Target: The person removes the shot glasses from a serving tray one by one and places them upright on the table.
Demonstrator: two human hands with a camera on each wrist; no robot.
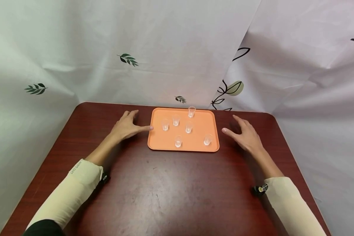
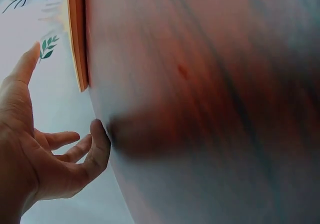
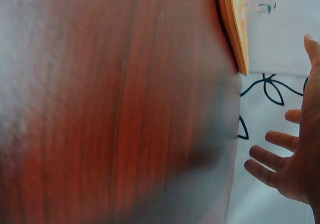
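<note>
Near the far edge of the table lies an orange tray [image 1: 157,139] carrying several small clear cups, all upright. One cup [image 1: 191,112] stands at the tray's far rim, another cup [image 1: 207,140] near its right front corner. My left hand [image 1: 126,127] is just left of the tray, thumb stretched out to the left rim; whether it touches cannot be told. In the left wrist view that hand [image 2: 55,154] has its fingers loosely bent around nothing. To the right of the tray, my right hand [image 1: 247,136] is apart from it, fingers spread and holding nothing.
The dark red-brown table [image 1: 177,190] has a glossy top with small marks. A white curtain [image 1: 153,78] with printed leaves hangs right behind its far edge and along the sides. Dark bands are on both wrists.
</note>
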